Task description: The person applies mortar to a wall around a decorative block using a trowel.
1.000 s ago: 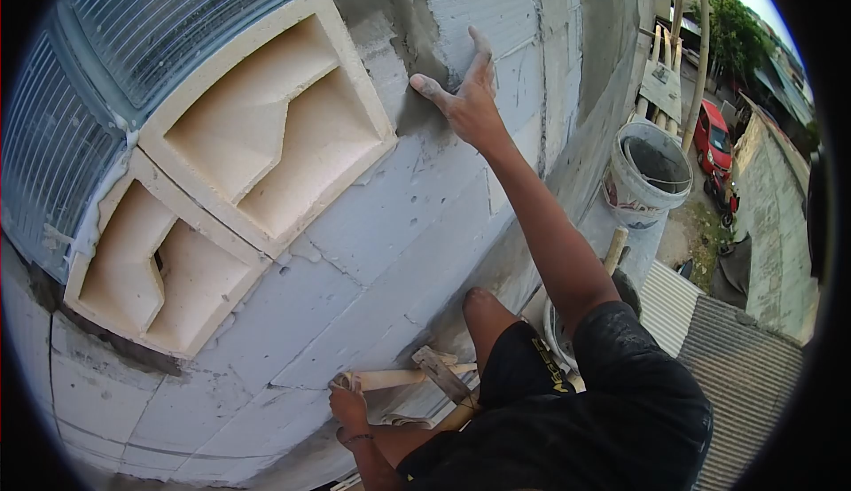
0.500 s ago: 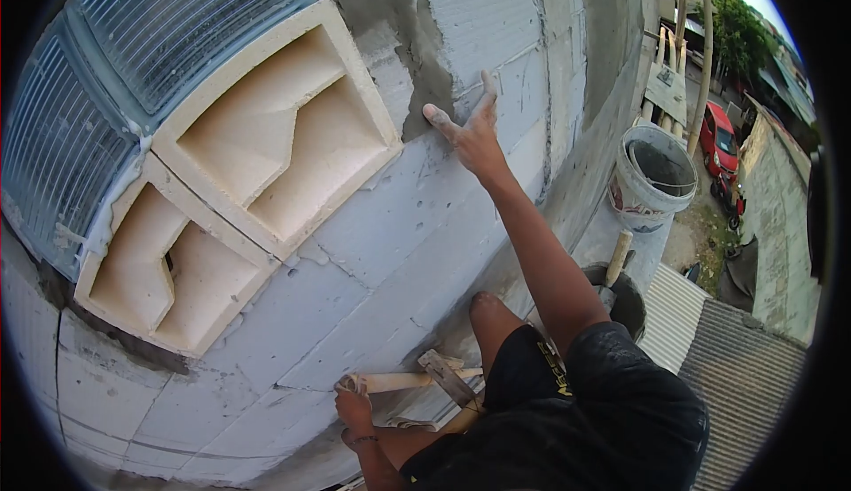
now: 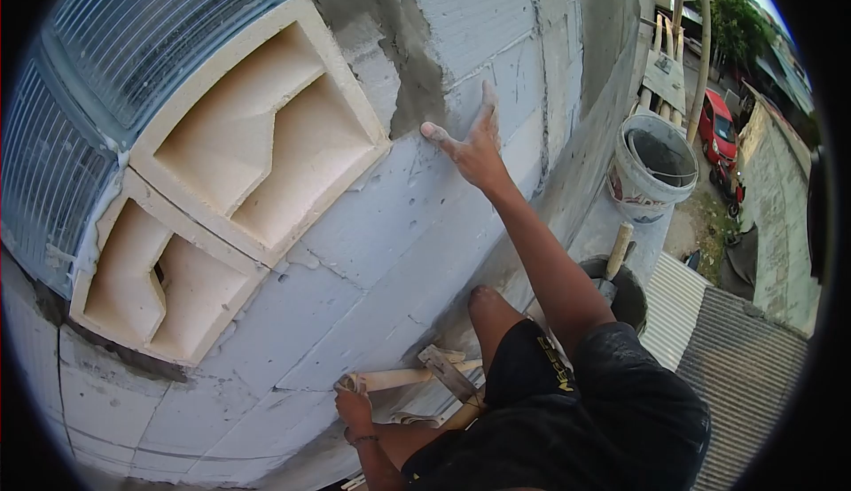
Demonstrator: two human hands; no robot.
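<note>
The right hand (image 3: 472, 152) lies open on the grey block wall (image 3: 399, 225), fingers spread and pressed flat, the thumb tip pale with dust. It touches the lower edge of a patch of wet grey mortar (image 3: 409, 57) that runs up the wall beside a cream vent block (image 3: 257, 132). A second vent block (image 3: 155, 283) sits lower left, with ribbed glass blocks (image 3: 133, 39) further left. Near the bottom, the left hand (image 3: 353, 401) seems to be closed round the end of a wooden bar (image 3: 399, 377). To the right stand a white bucket (image 3: 651, 172) and a dark tub (image 3: 625, 300) with a wooden handle (image 3: 618, 250), above a corrugated roof (image 3: 718, 358)
</note>
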